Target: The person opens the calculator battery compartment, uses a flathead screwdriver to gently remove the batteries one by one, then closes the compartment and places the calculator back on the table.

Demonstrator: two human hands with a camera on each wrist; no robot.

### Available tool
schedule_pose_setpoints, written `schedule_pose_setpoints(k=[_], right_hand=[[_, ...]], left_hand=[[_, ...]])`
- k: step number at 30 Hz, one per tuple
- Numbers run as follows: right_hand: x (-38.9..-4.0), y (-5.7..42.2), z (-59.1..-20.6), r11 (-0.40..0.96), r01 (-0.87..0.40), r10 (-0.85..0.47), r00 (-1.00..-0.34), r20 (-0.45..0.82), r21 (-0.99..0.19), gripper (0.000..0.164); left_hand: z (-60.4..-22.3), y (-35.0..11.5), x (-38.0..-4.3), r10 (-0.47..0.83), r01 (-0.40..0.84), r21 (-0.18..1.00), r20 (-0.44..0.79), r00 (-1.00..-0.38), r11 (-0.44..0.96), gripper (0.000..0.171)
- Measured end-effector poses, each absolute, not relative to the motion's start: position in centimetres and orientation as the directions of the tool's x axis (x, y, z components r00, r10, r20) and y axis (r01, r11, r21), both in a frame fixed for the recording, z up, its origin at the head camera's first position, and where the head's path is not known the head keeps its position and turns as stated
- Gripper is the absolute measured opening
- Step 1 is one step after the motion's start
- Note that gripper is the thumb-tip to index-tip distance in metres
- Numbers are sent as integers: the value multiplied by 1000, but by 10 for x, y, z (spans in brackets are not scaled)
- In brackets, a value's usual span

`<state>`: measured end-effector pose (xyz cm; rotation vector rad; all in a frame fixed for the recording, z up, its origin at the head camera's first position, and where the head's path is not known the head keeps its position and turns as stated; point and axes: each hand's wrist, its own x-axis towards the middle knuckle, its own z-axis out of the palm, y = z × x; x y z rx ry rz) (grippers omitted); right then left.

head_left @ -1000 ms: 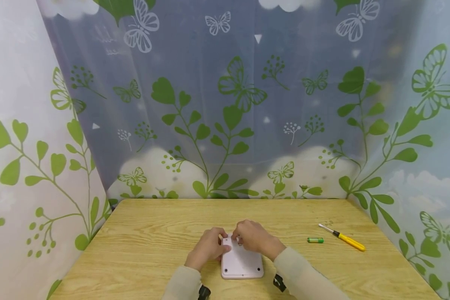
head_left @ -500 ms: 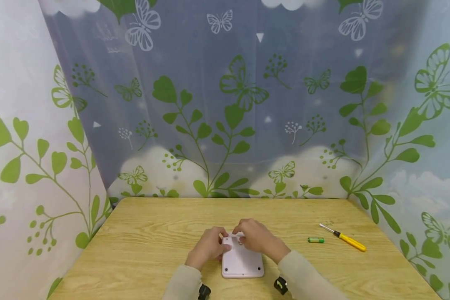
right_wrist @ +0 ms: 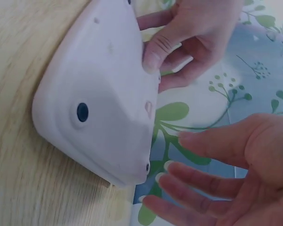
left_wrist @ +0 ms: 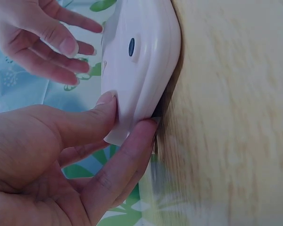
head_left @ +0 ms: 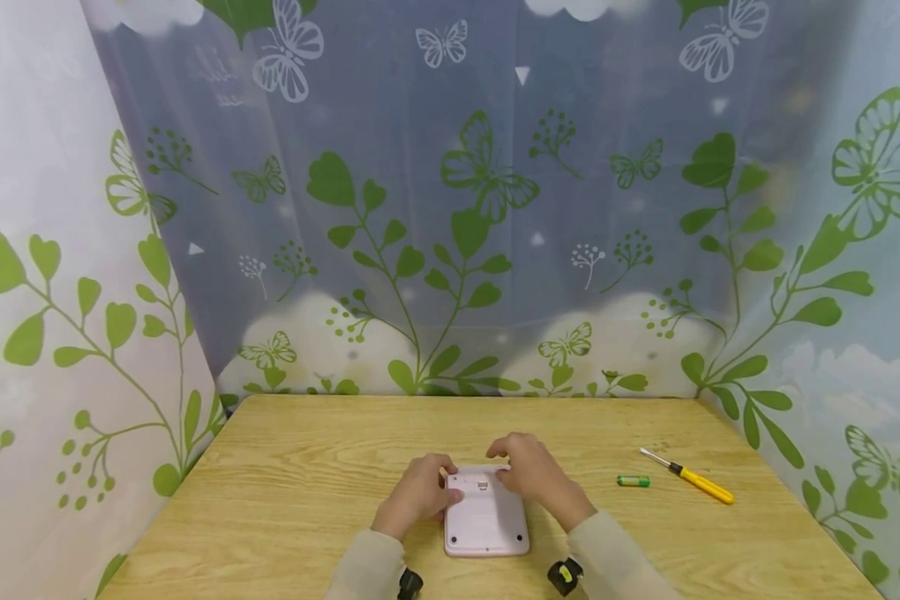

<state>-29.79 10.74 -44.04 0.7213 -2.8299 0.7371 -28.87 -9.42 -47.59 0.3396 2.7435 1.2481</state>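
A pale pink calculator (head_left: 487, 521), apparently face down, lies on the wooden table. Dark round feet mark its back, and a small latch-like opening (head_left: 482, 485) shows near its far edge. My left hand (head_left: 418, 492) grips the left side, thumb on the back and fingers around the edge, as the left wrist view confirms on the calculator's rim (left_wrist: 146, 61). Over the far right corner is my right hand (head_left: 534, 475). In the right wrist view, this right hand (right_wrist: 254, 169) has spread, relaxed fingers apart from the calculator, holding nothing.
To the right on the table (head_left: 307, 467) lies a green battery (head_left: 633, 481). Beyond it rests a screwdriver with a yellow handle (head_left: 707, 486). A patterned curtain (head_left: 450, 250) stands behind the table and along both sides.
My right hand has moved right and lifted off the far edge, uncovering the small opening. The left hand keeps its grip in the same place.
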Motion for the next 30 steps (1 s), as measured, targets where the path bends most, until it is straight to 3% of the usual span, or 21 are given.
schedule_pose_setpoints(k=[9,30], right_hand=[[-298,114,-441,793,-350,-315,-936,157,-499,20],[-295,121,-453,793,-253,-252,-964,81,-554,20]], left_hand=[[-475,-94,-287,250,175,753,14,-968,635,28],[-472,-92,-286,236,165,735,6,-972,658,28]])
